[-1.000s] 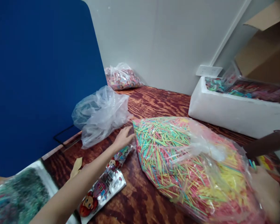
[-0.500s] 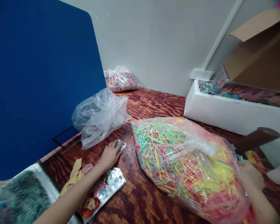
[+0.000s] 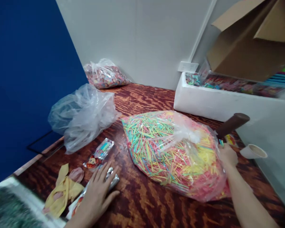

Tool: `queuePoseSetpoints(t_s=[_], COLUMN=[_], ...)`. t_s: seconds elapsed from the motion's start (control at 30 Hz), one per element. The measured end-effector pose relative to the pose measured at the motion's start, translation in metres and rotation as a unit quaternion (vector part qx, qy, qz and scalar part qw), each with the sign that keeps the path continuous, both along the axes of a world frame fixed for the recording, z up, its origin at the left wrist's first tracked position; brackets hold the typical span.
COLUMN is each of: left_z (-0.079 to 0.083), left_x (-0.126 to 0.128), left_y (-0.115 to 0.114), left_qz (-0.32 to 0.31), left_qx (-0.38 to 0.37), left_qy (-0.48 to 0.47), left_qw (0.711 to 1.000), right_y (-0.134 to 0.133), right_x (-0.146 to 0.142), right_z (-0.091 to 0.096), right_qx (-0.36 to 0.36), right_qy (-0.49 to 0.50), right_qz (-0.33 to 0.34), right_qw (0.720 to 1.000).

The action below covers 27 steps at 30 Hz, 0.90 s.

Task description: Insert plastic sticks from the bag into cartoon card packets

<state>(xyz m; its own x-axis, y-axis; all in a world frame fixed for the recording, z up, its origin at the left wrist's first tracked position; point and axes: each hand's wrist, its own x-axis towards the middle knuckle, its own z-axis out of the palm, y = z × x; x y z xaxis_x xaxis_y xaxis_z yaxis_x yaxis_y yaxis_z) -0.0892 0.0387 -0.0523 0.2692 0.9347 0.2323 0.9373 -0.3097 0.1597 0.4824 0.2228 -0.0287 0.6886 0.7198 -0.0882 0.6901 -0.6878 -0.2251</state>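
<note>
My left hand (image 3: 96, 195) lies flat with fingers spread on a shiny silver cartoon packet (image 3: 110, 180) near the table's front edge. A smaller filled cartoon packet (image 3: 99, 154) lies just beyond it. In the middle sits a big clear bag of coloured sticks (image 3: 173, 152). My right hand (image 3: 226, 155) is closed against that bag's right side, with what look like a few coloured sticks at its fingertips. A brown handle (image 3: 231, 124) pokes out just above that hand.
A crumpled empty plastic bag (image 3: 82, 112) lies at left by a blue panel (image 3: 26, 79). Another filled bag (image 3: 104, 75) sits in the back corner. A white foam box (image 3: 204, 101) of packets and a cardboard box (image 3: 249, 47) stand at right, with a paper cup (image 3: 253, 151) nearby. Yellow scraps (image 3: 61, 190) lie front left.
My left hand pulled back from the stick bag's corner toward me and now rests on the silver packet. A small packet lies where it was. The view turned left.
</note>
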Motion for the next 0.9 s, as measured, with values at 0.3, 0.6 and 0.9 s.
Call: queuePoseSetpoints(t_s=[0.3, 0.6, 0.9], left_z=[-0.021, 0.013, 0.077], left_x=[-0.029, 0.003, 0.078], left_y=[-0.006, 0.05, 0.306], left_qz=[0.06, 0.024, 0.069], left_qx=[-0.002, 0.054, -0.068], left_qy=[0.067, 0.0, -0.115], left_qw=[0.996, 0.998, 0.989], right_y=[-0.004, -0.022, -0.048], right_x=[-0.005, -0.026, -0.046], right_z=[0.005, 0.01, 0.016], right_qx=[-0.001, 0.01, 0.014], right_qy=[-0.003, -0.008, -0.017], right_qz=[0.015, -0.027, -0.043], right_qw=[1.0, 1.0, 0.999])
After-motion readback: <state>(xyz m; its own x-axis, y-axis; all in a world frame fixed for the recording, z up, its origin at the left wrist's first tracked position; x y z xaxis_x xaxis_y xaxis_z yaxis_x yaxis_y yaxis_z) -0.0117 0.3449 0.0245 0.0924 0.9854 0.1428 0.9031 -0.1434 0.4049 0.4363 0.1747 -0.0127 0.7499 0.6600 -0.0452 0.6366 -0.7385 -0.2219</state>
